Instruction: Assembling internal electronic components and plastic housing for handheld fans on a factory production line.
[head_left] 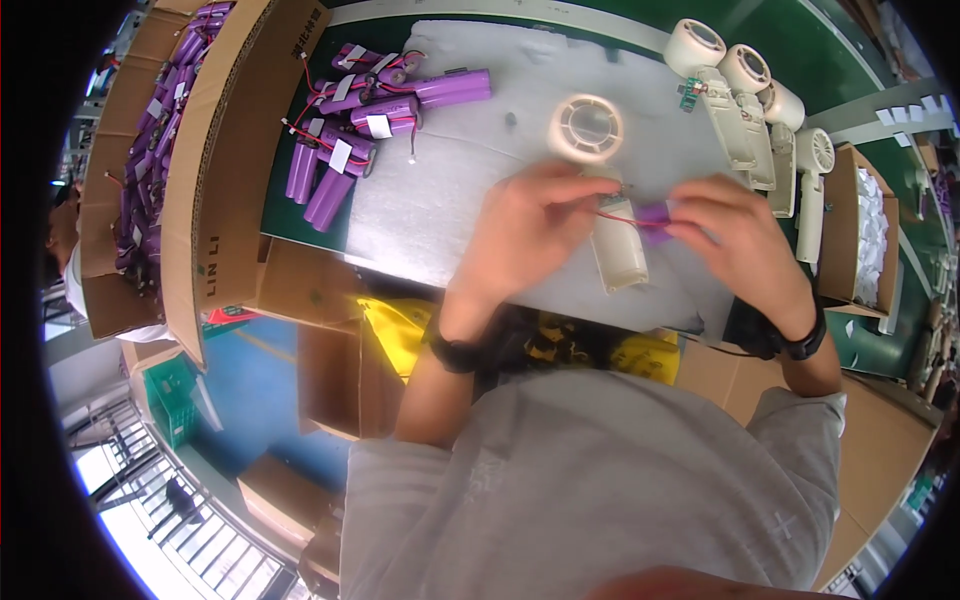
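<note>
A cream handheld-fan half-shell (620, 258) lies on the pale foam sheet, its round head (586, 128) pointing away from me and its open handle toward me. My left hand (528, 228) is over the handle's upper end, thumb and forefinger closed near a small metallic part and a red wire; what exactly they pinch is too small to tell. To the right of the handle, my right hand (738, 232) holds a purple battery pack (654, 222) between its fingers. The red wire (622, 218) runs from the pack toward my left fingers. Both hands are slightly blurred.
Several purple battery packs (340, 130) with red wires lie at the far left. Beside them stands a tall cardboard box (220, 150) full of more packs. More cream fan shells (735, 120) line the right, near a box of white pieces (850, 225). Foam sheet (410, 220) covers the green table.
</note>
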